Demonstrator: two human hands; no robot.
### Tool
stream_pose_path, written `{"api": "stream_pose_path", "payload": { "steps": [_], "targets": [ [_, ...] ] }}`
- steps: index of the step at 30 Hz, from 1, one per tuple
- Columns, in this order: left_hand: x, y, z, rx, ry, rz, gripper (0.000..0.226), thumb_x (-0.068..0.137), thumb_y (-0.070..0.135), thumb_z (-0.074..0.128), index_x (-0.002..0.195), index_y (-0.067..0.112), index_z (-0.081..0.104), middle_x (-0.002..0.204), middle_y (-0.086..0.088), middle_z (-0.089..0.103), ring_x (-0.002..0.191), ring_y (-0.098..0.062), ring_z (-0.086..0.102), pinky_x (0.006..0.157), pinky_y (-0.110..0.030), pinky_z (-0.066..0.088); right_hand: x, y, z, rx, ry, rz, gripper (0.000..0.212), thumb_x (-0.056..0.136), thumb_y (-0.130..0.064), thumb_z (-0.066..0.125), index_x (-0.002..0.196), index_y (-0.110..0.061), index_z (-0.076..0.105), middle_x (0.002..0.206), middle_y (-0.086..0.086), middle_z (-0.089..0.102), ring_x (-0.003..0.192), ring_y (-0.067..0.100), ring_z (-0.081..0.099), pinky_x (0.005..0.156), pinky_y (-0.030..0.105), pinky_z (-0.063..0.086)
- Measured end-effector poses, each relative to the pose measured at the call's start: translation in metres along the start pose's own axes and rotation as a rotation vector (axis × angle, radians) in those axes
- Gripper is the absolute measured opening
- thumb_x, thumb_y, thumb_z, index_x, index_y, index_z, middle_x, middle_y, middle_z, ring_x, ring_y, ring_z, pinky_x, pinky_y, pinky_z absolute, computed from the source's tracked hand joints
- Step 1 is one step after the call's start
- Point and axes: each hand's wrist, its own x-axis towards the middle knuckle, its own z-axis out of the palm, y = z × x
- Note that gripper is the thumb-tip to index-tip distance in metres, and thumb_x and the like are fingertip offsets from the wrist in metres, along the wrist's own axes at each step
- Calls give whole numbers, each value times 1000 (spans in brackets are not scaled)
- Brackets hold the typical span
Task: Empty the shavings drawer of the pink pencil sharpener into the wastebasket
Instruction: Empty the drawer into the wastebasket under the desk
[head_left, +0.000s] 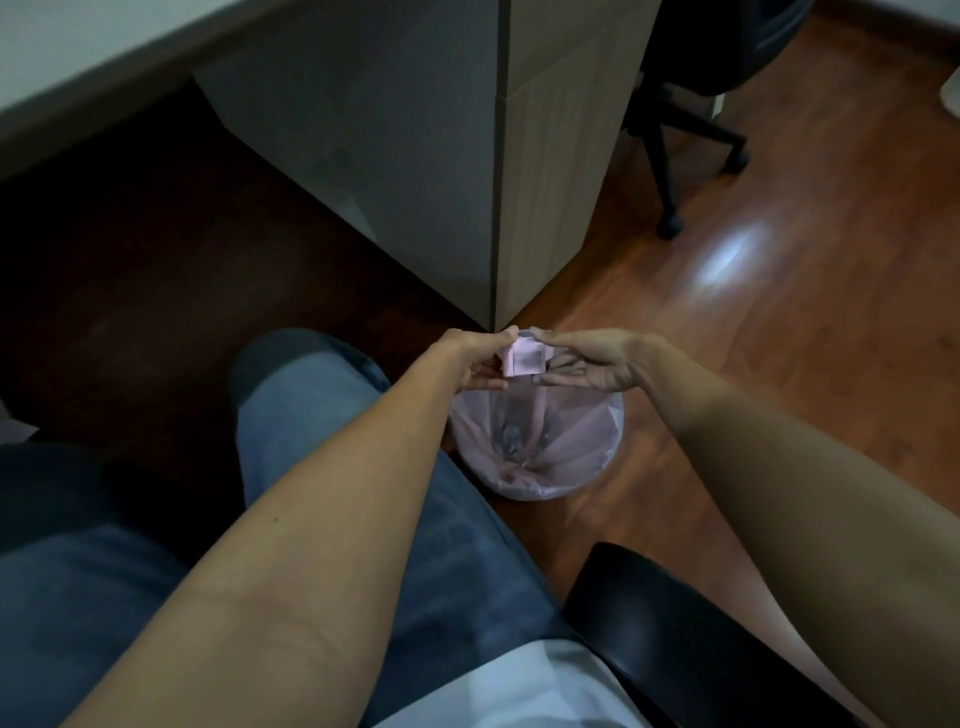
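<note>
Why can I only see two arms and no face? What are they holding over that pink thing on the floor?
The camera sits on the person's head and looks down, so you see what they see: their own arms and their legs in blue jeans. No machine here, just two bare hands. The left hand pinches a small pink drawer, the part of a pencil sharpener that catches shavings. The right hand is at its other side with fingers stretched out; whether it has a grip on it is too blurry to tell. Right below them on the wooden floor stands a round wastebasket lined with a pale pink bag. A desk panel rises behind it.
</note>
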Motion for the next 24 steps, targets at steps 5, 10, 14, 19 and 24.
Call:
{"api": "stream_pose_path", "payload": {
  "steps": [5,10,14,19,24],
  "targets": [
    [-3,7,0,22,23,-21,53,86,47,71,114,2,68,99,-16,68,82,-25,70,64,-34,64,-3,-7,3,13,31,46,40,83,-33,77,102,1,66,126,28,63,102,30,71,77,32,61],
    [-2,9,-2,39,25,-26,49,87,49,68,107,4,66,90,-15,65,77,-25,69,70,-34,62,-5,-12,5,-3,41,40,40,83,-32,77,108,-2,66,125,28,65,109,31,70,78,35,61],
    [1,10,-4,30,-5,-5,48,89,42,68,115,2,67,96,-15,67,81,-24,68,74,-33,62,-1,-14,1,-26,23,44,65,78,-31,82,128,2,59,129,28,63,102,31,74,78,32,63],
    [3,9,-12,12,-39,46,53,82,24,80,120,-9,64,114,-24,71,95,-28,73,76,-32,63,-3,-14,0,-33,-22,2,50,78,-15,80,121,2,63,123,23,67,110,32,70,87,34,59],
    [-4,15,-16,-24,-85,161,47,77,-4,79,119,-15,61,112,-22,69,91,-24,72,68,-22,62,-9,-19,-3,-97,-73,-57,28,84,3,71,112,-2,69,109,13,72,106,18,68,89,29,57]
  ]
}}
